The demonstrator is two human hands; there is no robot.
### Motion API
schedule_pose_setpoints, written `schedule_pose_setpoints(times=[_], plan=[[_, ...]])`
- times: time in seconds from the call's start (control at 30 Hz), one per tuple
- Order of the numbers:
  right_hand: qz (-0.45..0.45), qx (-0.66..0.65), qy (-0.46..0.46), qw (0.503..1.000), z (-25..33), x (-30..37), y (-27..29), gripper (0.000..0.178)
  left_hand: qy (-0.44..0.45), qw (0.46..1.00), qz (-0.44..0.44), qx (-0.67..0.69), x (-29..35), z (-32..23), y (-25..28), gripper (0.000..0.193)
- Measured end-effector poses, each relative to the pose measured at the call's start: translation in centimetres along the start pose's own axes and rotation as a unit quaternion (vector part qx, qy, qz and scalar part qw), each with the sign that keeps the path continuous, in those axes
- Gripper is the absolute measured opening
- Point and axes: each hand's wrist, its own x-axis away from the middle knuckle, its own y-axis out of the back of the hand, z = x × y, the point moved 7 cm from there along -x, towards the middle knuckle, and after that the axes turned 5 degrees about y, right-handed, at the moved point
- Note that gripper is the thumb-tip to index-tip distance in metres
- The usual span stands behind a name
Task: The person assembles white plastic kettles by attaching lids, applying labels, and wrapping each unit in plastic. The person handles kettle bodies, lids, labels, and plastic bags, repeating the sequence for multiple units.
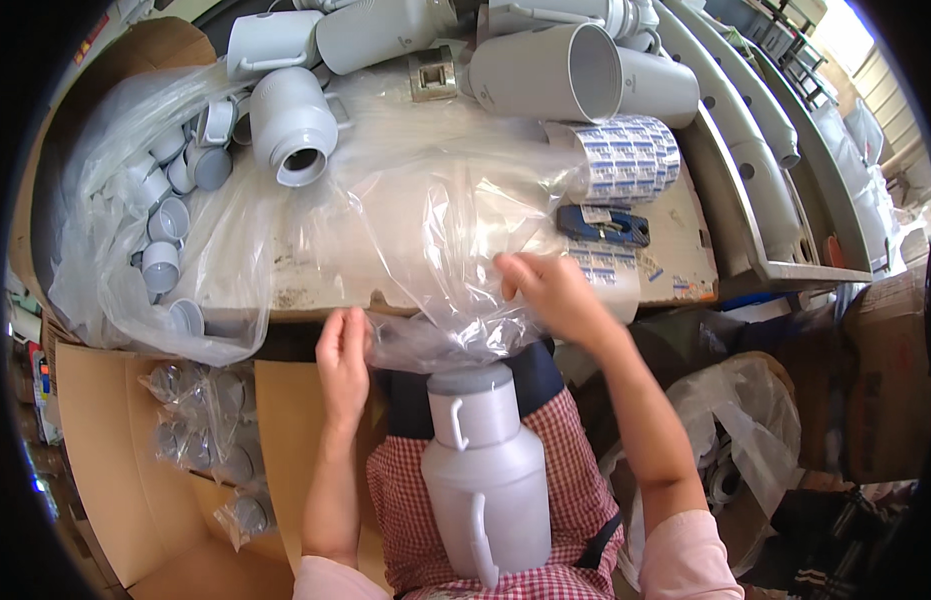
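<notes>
A grey plastic jug with a side handle and a handled cup-shaped cap stands upright in my lap, touched by neither hand. Just beyond its cap, a clear plastic bag spreads from the table's front edge across the tabletop. My left hand is closed, pinching the bag's near left corner. With curled fingers, my right hand grips the bag's right side, higher up; its fingertips are partly hidden in the glossy film.
Grey jugs and open jug bodies line the table's back. Small grey cups fill a plastic bag at left. A label roll and a blue tool lie right. Below left stands a cardboard box with bagged jugs.
</notes>
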Motion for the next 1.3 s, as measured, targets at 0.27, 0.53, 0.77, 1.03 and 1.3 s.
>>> schedule_pose_setpoints(times=[0.27,0.53,0.77,1.03,1.3], plan=[[0.121,-0.246,-0.096,0.957,0.5,16.3,-3.3,0.037,0.141,0.878,0.426,0.166,16.2,1.3,0.3,0.022],[0.369,-0.21,-0.098,0.9,3.8,30.5,-7.5,0.01,0.186,0.646,0.726,-0.145,25.5,-0.3,-0.4,0.024],[0.425,-0.076,-0.249,0.867,0.0,35.9,-3.1,0.011,-0.405,0.757,0.456,-0.236,21.1,-14.1,-5.8,0.029],[-0.161,-0.122,-0.354,0.913,-7.3,29.9,2.7,0.015,-0.233,0.825,0.325,-0.399,21.9,-13.6,12.0,0.028],[-0.071,-0.073,-0.303,0.948,-9.8,23.7,-0.2,0.015,0.199,0.655,-0.208,-0.698,22.2,-1.6,46.0,0.034]])
